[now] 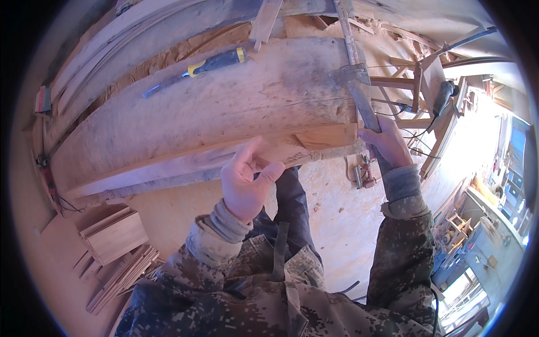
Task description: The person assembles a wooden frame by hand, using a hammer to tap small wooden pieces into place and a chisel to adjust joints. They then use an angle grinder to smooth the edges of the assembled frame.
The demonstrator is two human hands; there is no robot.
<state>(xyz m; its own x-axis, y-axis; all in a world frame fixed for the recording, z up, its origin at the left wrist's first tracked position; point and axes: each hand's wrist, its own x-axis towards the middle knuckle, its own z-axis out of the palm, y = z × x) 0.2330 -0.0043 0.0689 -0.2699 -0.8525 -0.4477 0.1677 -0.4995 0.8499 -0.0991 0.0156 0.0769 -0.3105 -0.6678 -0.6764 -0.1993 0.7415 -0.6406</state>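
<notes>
We see, as the largest element, the thick wooden surface (216, 106) spanning the upper view, its top bare and stained in the middle. Along its near edge lies the long pale board (330, 136), whose right end shows a warmer, orange-brown grain. We note next the flat metal bar (362, 104), which crosses the surface near its right end and passes just beside the board's end; a squarish metal plate (349, 76) sits across it. On the floor at lower left, we find a pile of thin wooden strips (122, 279). The yellow-and-black-handled tool (218, 62) rests on the surface, well apart from both hands.

Of the hands, the right (387, 143) appears wrapped around the lower part of the bar, its thumb close by the board's end. The left (247, 182) is half-curled with nothing in it, in front of the board's long side; we cannot tell whether its fingertips touch the wood.

We judge the work to be partway along: the board is laid in position and the bar is up against its end region. Whether the bar is tightened or merely steadied, we cannot tell; securing it seems what is left.
</notes>
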